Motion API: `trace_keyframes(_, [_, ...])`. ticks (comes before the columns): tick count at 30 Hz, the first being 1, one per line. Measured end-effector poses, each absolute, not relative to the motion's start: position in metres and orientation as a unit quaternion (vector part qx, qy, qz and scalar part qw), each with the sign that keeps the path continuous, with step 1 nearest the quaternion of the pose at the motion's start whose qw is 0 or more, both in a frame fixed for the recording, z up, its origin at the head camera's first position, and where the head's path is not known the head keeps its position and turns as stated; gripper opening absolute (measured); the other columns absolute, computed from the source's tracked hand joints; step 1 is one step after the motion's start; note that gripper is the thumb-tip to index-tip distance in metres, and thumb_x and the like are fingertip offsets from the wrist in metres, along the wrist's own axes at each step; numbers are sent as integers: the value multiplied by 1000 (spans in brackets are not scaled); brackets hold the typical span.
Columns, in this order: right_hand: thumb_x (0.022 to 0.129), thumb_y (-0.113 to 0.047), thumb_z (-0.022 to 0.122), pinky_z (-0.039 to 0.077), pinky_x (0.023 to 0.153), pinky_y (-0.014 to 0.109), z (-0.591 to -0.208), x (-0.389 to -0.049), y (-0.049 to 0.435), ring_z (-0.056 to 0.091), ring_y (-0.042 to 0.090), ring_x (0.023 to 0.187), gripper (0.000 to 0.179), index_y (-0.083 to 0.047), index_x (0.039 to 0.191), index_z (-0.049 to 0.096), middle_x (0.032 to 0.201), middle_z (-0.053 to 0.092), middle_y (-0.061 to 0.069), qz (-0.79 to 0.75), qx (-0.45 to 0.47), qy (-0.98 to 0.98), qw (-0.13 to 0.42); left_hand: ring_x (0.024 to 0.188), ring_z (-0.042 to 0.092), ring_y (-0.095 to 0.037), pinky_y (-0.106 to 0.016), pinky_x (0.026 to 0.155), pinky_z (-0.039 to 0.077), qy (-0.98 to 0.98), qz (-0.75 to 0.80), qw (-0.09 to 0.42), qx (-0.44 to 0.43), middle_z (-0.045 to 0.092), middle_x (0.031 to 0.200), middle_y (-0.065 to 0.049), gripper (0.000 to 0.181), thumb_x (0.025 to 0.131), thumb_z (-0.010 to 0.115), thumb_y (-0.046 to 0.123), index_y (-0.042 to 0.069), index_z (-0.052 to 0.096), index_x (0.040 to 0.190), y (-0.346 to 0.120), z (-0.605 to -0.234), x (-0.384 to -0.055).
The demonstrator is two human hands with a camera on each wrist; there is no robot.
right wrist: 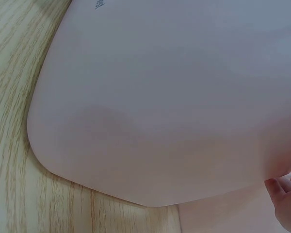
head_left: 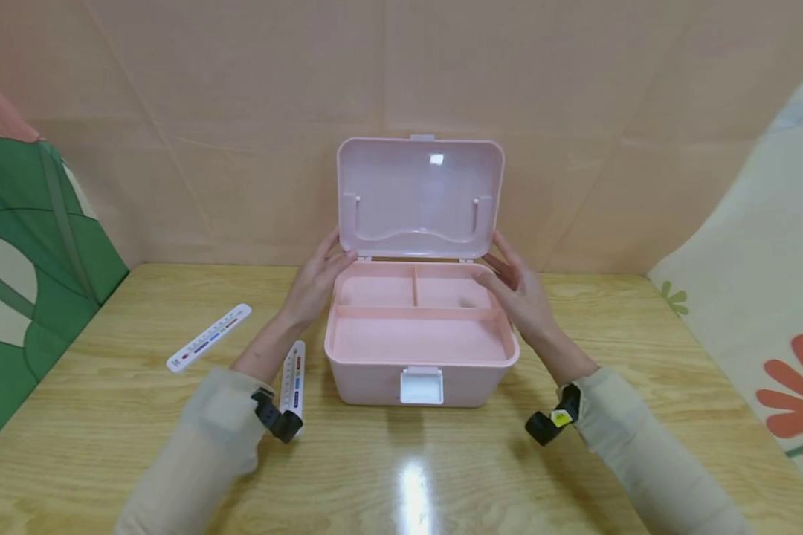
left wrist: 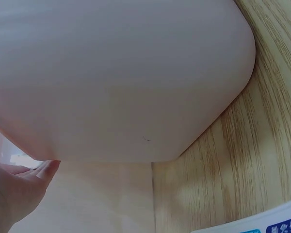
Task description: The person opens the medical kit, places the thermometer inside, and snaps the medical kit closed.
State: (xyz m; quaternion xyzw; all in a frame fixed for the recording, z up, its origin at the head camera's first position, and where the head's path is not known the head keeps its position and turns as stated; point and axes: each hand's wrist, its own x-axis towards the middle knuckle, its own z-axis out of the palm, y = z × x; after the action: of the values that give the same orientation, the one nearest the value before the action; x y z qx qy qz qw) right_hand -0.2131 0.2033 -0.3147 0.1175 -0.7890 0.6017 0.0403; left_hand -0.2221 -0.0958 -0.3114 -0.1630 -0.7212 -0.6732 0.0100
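Observation:
A pink plastic storage box (head_left: 421, 334) stands on the table with its lid (head_left: 416, 193) raised upright at the back. Inside it a pink tray has three compartments, and a white latch (head_left: 421, 386) is at the front. My left hand (head_left: 314, 286) is at the back left corner, its fingertips by the lid's lower edge and its thumb over the rim. On the opposite side, my right hand (head_left: 522, 297) has fingers behind the lid's lower right corner and its thumb over the tray. Both wrist views are mostly filled by the box's side walls (left wrist: 121, 87).
One flat white thermometer (head_left: 209, 338) with a printed scale lies left of my left arm. Another similar thermometer (head_left: 293, 379) lies between that arm and the box, partly covered by the wrist camera. A beige cloth (head_left: 241, 134) hangs behind the wooden table (head_left: 348, 475).

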Motion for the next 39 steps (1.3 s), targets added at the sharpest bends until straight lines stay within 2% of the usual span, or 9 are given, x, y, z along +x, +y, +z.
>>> trace_keyframes(3, [95, -19, 58, 44, 100, 19, -315, -213, 203, 39, 29, 137, 71, -16, 154, 18, 152, 35, 14, 597, 118, -792, 36, 134, 43, -33, -47, 113, 31, -725, -670, 11, -161, 25, 157, -9, 65, 98, 47, 27, 8, 17, 153, -96, -311, -223])
trace_keyframes(10, [96, -20, 57, 40, 107, 34, -314, -214, 203, 39, 28, 137, 72, -19, 155, 14, 151, 36, 14, 591, 112, -799, 19, 139, 34, -30, -50, 117, 19, -759, -636, 11, -139, 18, 160, -6, 66, 98, 45, 36, 13, 18, 154, -96, -312, -225])
trace_keyframes(13, [97, -18, 56, 41, 105, 28, -315, -214, 203, 39, 27, 138, 72, -19, 155, 13, 152, 36, 14, 592, 111, -798, 14, 142, 29, -29, -47, 119, 14, -760, -636, 6, -132, 13, 161, -6, 68, 98, 45, 38, 11, 16, 154, -96, -313, -227])
trace_keyframes(17, [96, -17, 56, 43, 95, 13, -317, -215, 203, 40, 29, 137, 74, -18, 155, 12, 151, 37, 16, 596, 111, -795, 12, 143, 28, -28, -43, 119, 14, -752, -647, 1, -130, 12, 161, -7, 70, 98, 46, 38, 8, 15, 153, -95, -314, -229])
trace_keyframes(20, [96, -18, 57, 44, 89, 9, -318, -215, 203, 40, 30, 136, 75, -19, 155, 11, 151, 36, 16, 601, 114, -791, 9, 142, 29, -29, -44, 119, 15, -751, -648, 1, -129, 13, 161, -7, 70, 98, 46, 38, 8, 15, 153, -95, -315, -230])
trace_keyframes(28, [95, -20, 57, 46, 89, 14, -319, -217, 203, 38, 28, 138, 76, -20, 155, 10, 155, 31, 10, 607, 121, -786, 6, 147, 17, -23, -42, 120, 11, -754, -645, 0, -121, 14, 161, -7, 70, 98, 44, 39, 7, 15, 153, -95, -315, -232])
trace_keyframes(36, [96, -18, 55, 44, 91, 11, -322, -218, 203, 34, 26, 141, 74, -17, 155, 10, 160, 17, -1, 615, 127, -779, 8, 145, 23, -24, -41, 119, 15, -743, -657, -5, -126, 20, 159, -9, 70, 98, 45, 38, 7, 15, 153, -94, -318, -235])
trace_keyframes(39, [97, -20, 55, 44, 96, 16, -322, -217, 204, 34, 24, 141, 74, -18, 155, 9, 161, 16, -3, 608, 125, -784, 6, 144, 26, -25, -41, 119, 18, -737, -664, -7, -125, 22, 159, -9, 69, 98, 45, 37, 7, 16, 153, -92, -319, -235])
